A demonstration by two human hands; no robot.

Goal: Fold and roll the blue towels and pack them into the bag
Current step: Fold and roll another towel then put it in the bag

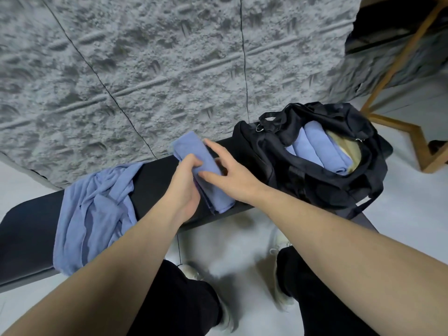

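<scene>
A folded blue towel [194, 149] lies as a long narrow strip across the black bench [29, 229]. My left hand [186, 183] grips its middle from the left side. My right hand [230, 170] hovers over the same strip with fingers spread, fingertips touching or just above the cloth. A crumpled blue towel [94, 209] hangs over the bench to the left. The open black duffel bag [322, 185] sits on the bench at the right, with rolled blue towels [320, 149] lying side by side inside it.
A rough grey textured wall [145, 57] rises right behind the bench. A wooden frame [400, 122] stands on the pale floor at the far right. My legs and light shoes [281, 243] are below the bench's front edge.
</scene>
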